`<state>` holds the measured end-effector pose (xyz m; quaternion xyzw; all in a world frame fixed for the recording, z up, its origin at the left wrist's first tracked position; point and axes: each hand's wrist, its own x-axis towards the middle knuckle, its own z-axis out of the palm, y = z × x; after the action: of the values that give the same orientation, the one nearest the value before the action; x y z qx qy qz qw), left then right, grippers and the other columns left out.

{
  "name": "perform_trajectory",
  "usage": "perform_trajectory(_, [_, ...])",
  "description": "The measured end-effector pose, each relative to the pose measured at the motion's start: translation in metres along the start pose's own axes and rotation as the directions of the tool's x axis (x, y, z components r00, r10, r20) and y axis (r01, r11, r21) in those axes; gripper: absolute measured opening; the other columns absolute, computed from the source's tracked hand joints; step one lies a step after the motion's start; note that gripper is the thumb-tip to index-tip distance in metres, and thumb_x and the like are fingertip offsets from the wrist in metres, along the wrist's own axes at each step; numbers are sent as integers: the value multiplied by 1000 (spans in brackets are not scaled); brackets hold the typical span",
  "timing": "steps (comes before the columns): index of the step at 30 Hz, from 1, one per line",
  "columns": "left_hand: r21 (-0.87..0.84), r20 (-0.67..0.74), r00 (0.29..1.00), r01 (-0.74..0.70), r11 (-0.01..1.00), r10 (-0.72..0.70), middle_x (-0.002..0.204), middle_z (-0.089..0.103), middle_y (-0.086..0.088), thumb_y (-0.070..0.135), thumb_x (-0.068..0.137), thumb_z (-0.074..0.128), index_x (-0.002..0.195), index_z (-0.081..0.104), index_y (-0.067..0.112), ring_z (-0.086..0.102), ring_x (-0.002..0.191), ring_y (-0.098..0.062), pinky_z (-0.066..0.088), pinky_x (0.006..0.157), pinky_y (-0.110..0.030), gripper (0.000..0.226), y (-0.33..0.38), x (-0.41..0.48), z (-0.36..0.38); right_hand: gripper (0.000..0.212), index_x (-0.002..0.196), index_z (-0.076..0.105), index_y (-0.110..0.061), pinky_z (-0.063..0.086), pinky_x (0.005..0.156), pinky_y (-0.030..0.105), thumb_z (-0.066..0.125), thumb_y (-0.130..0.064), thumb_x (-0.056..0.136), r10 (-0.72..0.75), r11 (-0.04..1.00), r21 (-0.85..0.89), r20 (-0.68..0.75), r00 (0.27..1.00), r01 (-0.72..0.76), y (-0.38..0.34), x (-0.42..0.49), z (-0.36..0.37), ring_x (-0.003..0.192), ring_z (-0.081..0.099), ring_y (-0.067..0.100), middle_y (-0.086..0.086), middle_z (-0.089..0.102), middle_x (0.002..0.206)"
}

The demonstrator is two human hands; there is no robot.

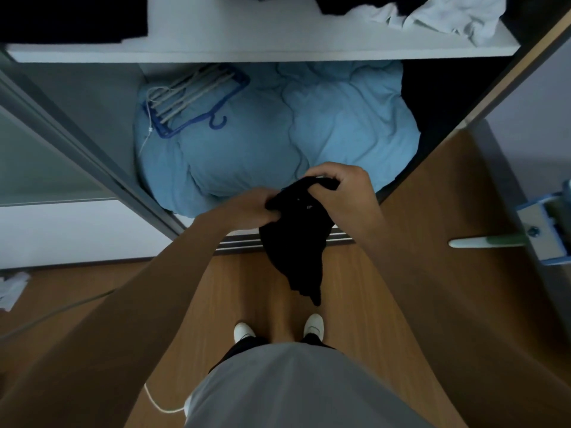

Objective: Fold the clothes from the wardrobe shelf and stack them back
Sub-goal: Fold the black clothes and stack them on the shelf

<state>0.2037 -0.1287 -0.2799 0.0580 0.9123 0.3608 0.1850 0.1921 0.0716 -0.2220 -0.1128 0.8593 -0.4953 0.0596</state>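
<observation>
A black garment (pixel 296 242) hangs bunched in front of me, above the wooden floor. My left hand (pixel 250 205) grips its left upper edge. My right hand (pixel 343 186) pinches its top edge from the right. The two hands are close together. Above, the white wardrobe shelf (pixel 262 50) carries a crumpled white garment (pixel 448 17) at its right end and dark folded clothes (pixel 71 17) at its left end. More dark cloth (pixel 349 3) lies at the top middle of the shelf.
Below the shelf a light blue duvet (pixel 278 134) fills the wardrobe bottom, with blue hangers (pixel 191 100) lying on it. A sliding door frame (pixel 83 143) stands at left, a wooden wardrobe side (pixel 500 75) at right. A blue-and-white mop (pixel 540 230) leans at far right.
</observation>
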Motion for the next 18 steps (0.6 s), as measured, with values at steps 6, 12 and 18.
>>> perform_trajectory(6, [-345,-469,877,-77,935,-101,81,69,-2,-10,84,63,91,72,6,63,74,-3,48,80,-18,20,3,-3,-31,12,88,71,-15,55,85,46,63,-7,84,121,955,-267,-46,992,-129,27,11,-10,88,67,22,2,72,88])
perform_trajectory(12, [-318,-641,738,-6,948,-210,66,65,11,24,71,75,82,72,31,61,61,-10,50,65,-28,14,-5,-4,-50,35,62,54,-8,48,59,35,68,-31,85,153,916,-370,-39,987,-157,49,18,10,64,60,20,1,58,62])
perform_trajectory(18, [-369,-734,601,36,929,-316,72,68,3,21,71,62,74,68,37,66,70,-17,57,70,-37,17,-5,-6,-80,42,49,43,-18,45,62,34,64,-28,83,229,903,-367,-31,973,-224,59,35,25,71,64,29,2,54,58])
